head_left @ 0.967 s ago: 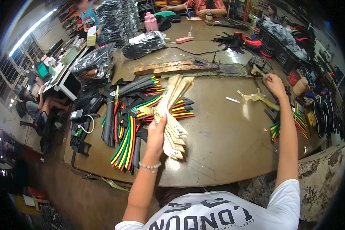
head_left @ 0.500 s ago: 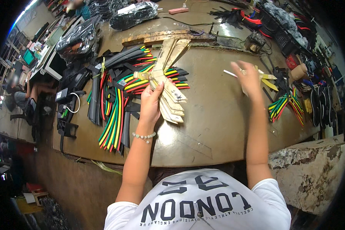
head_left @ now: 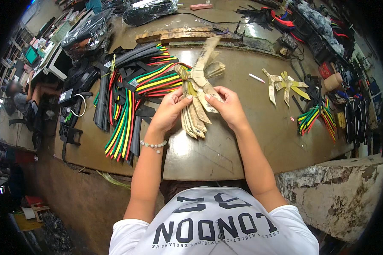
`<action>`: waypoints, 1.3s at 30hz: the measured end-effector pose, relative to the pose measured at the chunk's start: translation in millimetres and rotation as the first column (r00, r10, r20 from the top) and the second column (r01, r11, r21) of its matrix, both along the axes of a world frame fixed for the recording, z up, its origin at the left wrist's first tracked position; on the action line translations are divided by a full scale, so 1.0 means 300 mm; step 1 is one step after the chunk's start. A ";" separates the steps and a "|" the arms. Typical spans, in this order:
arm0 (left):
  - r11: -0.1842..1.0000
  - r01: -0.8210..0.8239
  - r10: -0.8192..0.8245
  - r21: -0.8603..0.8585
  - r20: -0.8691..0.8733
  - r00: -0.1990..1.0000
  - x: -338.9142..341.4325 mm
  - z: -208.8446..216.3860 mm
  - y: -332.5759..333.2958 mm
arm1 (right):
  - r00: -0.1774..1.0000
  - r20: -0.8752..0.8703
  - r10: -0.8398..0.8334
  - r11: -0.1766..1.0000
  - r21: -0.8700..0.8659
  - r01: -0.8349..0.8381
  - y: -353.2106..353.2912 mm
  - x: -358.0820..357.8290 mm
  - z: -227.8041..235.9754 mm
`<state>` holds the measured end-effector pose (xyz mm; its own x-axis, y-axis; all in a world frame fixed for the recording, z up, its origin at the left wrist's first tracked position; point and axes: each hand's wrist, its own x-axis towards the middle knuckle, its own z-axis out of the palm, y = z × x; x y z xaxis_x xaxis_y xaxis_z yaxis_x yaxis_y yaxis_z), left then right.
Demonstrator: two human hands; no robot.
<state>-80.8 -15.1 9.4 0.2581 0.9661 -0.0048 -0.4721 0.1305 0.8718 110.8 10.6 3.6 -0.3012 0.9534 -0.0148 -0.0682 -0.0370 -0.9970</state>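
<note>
Above the table, a bundle of worn, cream-coloured Y-shaped pattern pieces (head_left: 198, 75) is held between both my hands. My left hand (head_left: 168, 111), with a beaded bracelet at the wrist, pinches the lower pieces on their left. The thumb and fingers of my right hand (head_left: 229, 106) are closed on a piece on the other side. The pieces fan out upward and downward, and part of the bundle is blurred. Just left of it lie long red, yellow, green and black strips (head_left: 130, 119). Further right are similar loose pattern pieces (head_left: 271, 87) and a white pen (head_left: 256, 78).
A second bunch of coloured strips (head_left: 314, 117) lies at the right of the table (head_left: 259, 144). Wooden bars (head_left: 174, 36) run along the back. Plastic-wrapped packages (head_left: 87, 42) are at the back left, black crates (head_left: 327, 53) at the far right. A person sits at the far left.
My right hand has come from the loose pieces and pen at the right to the bundle and now grips it. The bundle has turned slightly and shifted right; the pen stays on the table.
</note>
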 end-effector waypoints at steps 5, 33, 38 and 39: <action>0.984 -0.129 0.154 0.123 -0.220 0.963 0.052 -0.026 -0.001 | 0.998 0.014 0.062 0.997 -0.044 -0.061 -0.001 0.003 -0.021; 0.994 -0.094 0.105 0.062 -0.223 0.969 0.032 -0.025 0.007 | 0.998 0.024 0.065 0.998 0.006 -0.065 0.025 0.036 -0.013; 0.988 -0.130 0.148 0.079 -0.300 0.942 0.031 -0.001 -0.005 | 0.997 0.027 0.073 0.995 0.073 -0.075 0.026 0.050 -0.014; 0.988 -0.129 0.149 0.087 -0.301 0.942 0.029 0.002 -0.006 | 0.997 0.053 0.061 0.992 0.112 -0.066 0.028 0.052 -0.013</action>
